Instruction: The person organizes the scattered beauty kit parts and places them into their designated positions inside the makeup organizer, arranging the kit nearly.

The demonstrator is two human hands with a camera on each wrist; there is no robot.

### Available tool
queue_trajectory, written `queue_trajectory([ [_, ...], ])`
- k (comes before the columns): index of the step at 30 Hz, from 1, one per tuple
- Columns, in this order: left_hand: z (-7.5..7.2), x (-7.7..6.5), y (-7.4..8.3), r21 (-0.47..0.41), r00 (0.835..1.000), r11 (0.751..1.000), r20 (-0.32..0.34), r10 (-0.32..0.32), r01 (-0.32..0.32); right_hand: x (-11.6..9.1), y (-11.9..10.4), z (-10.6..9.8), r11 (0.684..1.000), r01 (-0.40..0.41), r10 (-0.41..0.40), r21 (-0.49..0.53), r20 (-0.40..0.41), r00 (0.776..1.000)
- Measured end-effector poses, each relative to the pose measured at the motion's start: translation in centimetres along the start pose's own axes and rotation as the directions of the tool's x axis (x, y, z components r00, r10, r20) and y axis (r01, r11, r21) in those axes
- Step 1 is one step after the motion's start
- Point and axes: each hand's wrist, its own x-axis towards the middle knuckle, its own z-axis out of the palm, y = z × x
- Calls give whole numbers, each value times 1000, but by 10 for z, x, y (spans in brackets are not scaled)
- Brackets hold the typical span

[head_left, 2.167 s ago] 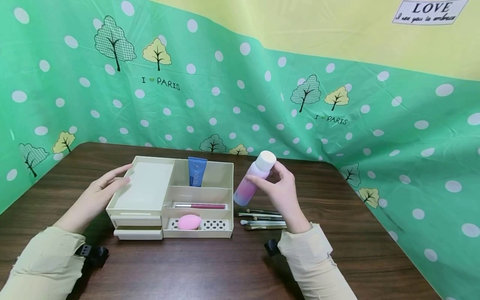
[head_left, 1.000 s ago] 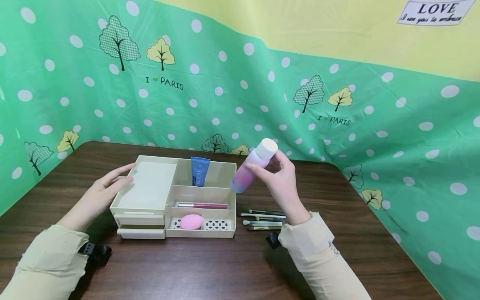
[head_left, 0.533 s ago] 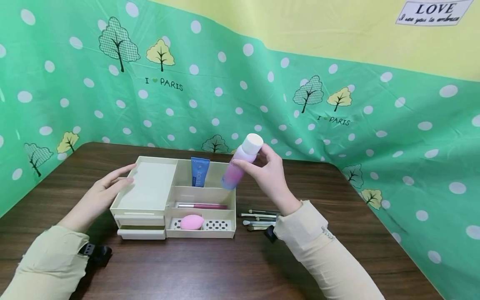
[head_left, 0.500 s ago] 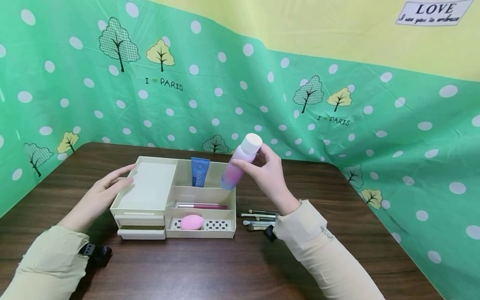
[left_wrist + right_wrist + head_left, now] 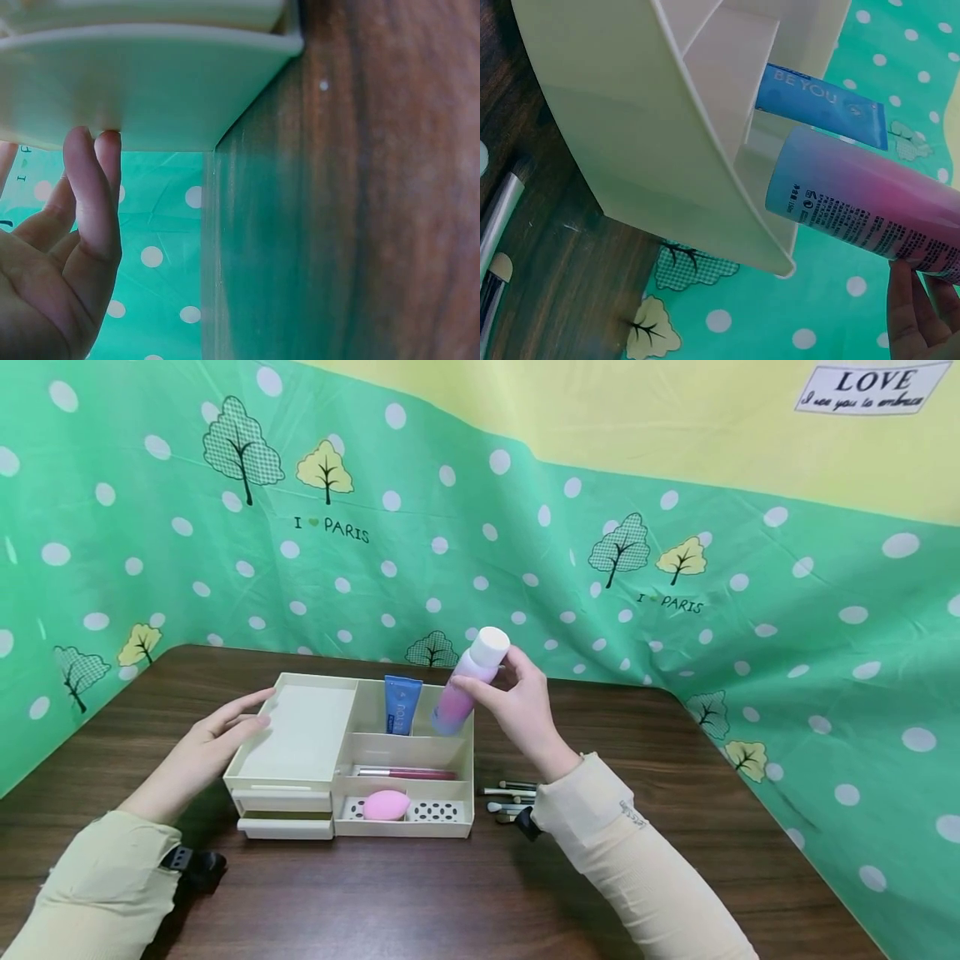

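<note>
My right hand [image 5: 517,702] grips a pink-purple bottle [image 5: 459,693] with a white cap, tilted, its lower end over the organizer's back right compartment. In the right wrist view the bottle [image 5: 870,199] is just above the compartment's rim, near the blue tube [image 5: 821,105]. My left hand [image 5: 202,760] rests against the left side of the cream organizer [image 5: 292,735]; in the left wrist view its fingertips touch the outer wall [image 5: 150,90]. Standing in the back compartment is the blue tube [image 5: 402,703]. A thin pink-and-silver tube [image 5: 412,773] lies in the middle compartment, a pink makeup sponge [image 5: 386,805] in front.
Several makeup brushes [image 5: 513,793] lie on the dark wooden table [image 5: 360,902], right of the organizer and partly behind my right wrist. The organizer has two drawers [image 5: 285,828] at front left. A green dotted cloth [image 5: 420,527] hangs behind the table.
My right hand has lifted the bottle and carried it left, from beside the organizer to over its back right compartment. The left hand stays at the organizer's side.
</note>
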Motion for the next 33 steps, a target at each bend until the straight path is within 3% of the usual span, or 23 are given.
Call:
queue_trajectory([
  [21, 0, 0, 1, -11, 1000, 1000, -10, 13, -13, -6, 28, 17, 990, -105, 102, -97, -27, 994],
  [33, 0, 1, 0, 16, 1000, 1000, -9, -4, 4, -8, 36, 24, 977, -91, 97, -195, 21, 995],
])
